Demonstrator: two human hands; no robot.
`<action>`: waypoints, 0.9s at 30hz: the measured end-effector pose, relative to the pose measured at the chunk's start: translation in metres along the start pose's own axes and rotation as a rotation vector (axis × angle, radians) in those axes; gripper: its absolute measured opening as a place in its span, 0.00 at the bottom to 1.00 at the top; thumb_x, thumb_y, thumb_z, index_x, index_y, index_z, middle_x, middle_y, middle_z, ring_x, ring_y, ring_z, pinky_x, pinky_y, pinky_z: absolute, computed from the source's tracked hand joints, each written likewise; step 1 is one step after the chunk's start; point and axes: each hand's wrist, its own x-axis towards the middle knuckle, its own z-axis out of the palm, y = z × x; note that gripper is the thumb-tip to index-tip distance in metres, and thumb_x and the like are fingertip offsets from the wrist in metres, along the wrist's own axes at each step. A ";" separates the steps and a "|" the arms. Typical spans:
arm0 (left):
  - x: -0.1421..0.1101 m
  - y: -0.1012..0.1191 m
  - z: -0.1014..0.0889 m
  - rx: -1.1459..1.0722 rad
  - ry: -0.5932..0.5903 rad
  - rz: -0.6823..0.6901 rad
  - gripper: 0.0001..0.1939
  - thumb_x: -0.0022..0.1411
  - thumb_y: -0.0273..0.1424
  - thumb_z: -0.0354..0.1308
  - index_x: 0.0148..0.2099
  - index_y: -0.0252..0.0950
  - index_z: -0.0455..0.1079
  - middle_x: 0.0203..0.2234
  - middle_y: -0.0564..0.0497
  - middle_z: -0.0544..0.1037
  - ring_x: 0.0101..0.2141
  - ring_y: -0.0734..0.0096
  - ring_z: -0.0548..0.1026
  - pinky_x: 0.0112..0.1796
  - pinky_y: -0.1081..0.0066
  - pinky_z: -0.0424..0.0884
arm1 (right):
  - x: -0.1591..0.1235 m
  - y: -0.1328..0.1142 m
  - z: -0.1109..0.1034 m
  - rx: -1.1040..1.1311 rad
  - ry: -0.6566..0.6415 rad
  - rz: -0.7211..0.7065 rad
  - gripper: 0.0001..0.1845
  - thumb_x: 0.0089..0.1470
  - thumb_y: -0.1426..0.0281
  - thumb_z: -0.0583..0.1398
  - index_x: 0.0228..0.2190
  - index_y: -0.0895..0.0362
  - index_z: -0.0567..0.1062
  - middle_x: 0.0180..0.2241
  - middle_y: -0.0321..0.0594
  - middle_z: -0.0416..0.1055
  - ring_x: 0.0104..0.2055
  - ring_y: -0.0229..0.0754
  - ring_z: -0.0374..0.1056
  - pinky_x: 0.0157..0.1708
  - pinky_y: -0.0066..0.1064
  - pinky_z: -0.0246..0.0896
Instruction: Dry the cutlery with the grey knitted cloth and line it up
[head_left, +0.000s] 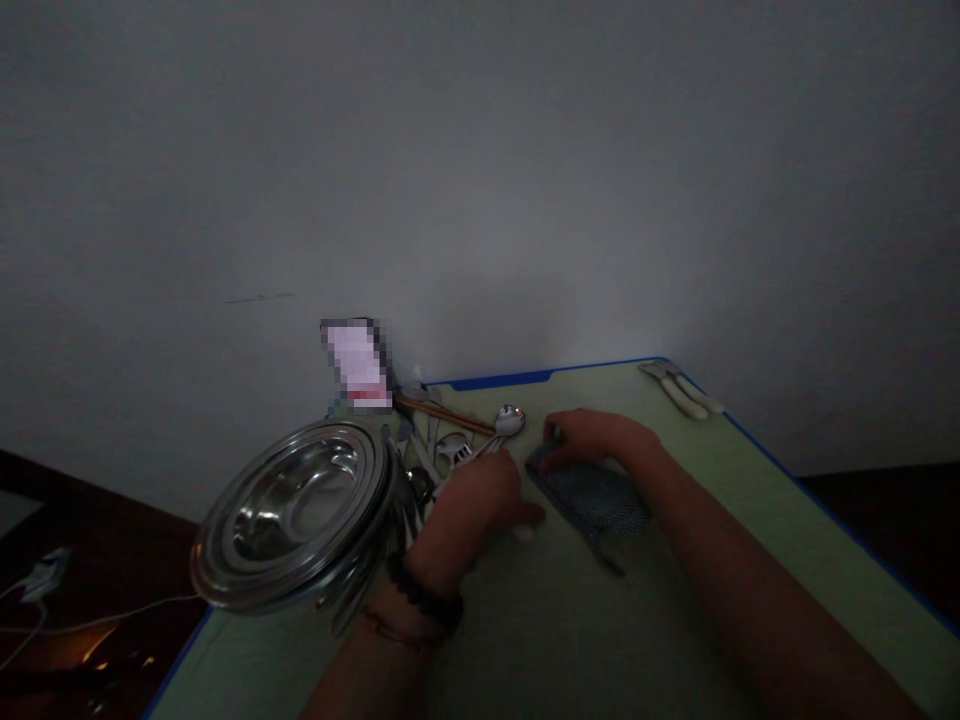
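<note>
My right hand (592, 437) pinches the upper edge of a dark grey, finely patterned cloth (596, 497), which drapes down onto the table. My left hand (480, 500), with beaded bracelets at the wrist, is curled closed among the cutlery. A small pale tip shows below its fingers, but what it holds is hidden. Just beyond its knuckles lie a shiny spoon (510, 420) and a fork (460, 456). More spoons, forks and a pair of wooden chopsticks (442, 411) are heaped behind and to its left.
A stack of steel bowls or plates (300, 510) stands at the left, with cutlery beside and under it. A phone (358, 362) leans against the wall behind. Two pale-handled utensils (679, 390) lie at the back right. The pale green table (757, 510) has a blue edge.
</note>
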 end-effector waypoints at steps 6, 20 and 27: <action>0.000 -0.009 0.006 -0.055 0.028 -0.019 0.19 0.44 0.27 0.58 0.42 0.32 0.65 0.37 0.34 0.77 0.36 0.47 0.76 0.33 0.61 0.69 | 0.001 0.012 -0.001 -0.012 0.018 0.002 0.31 0.41 0.51 0.61 0.43 0.56 0.72 0.46 0.49 0.71 0.44 0.53 0.68 0.37 0.38 0.61; -0.024 -0.033 0.006 -0.928 0.118 -0.048 0.10 0.56 0.35 0.44 0.41 0.41 0.53 0.18 0.64 0.57 0.10 0.83 0.52 0.10 0.82 0.47 | 0.002 0.015 0.017 0.052 0.212 -0.149 0.25 0.53 0.58 0.56 0.50 0.56 0.67 0.47 0.47 0.71 0.45 0.47 0.68 0.41 0.32 0.58; -0.005 -0.036 0.033 -1.043 0.306 0.076 0.15 0.59 0.40 0.48 0.46 0.39 0.56 0.17 0.64 0.60 0.12 0.81 0.57 0.12 0.82 0.54 | 0.004 0.009 0.040 0.123 0.455 -0.105 0.20 0.56 0.61 0.53 0.48 0.57 0.67 0.44 0.47 0.70 0.43 0.46 0.67 0.42 0.34 0.57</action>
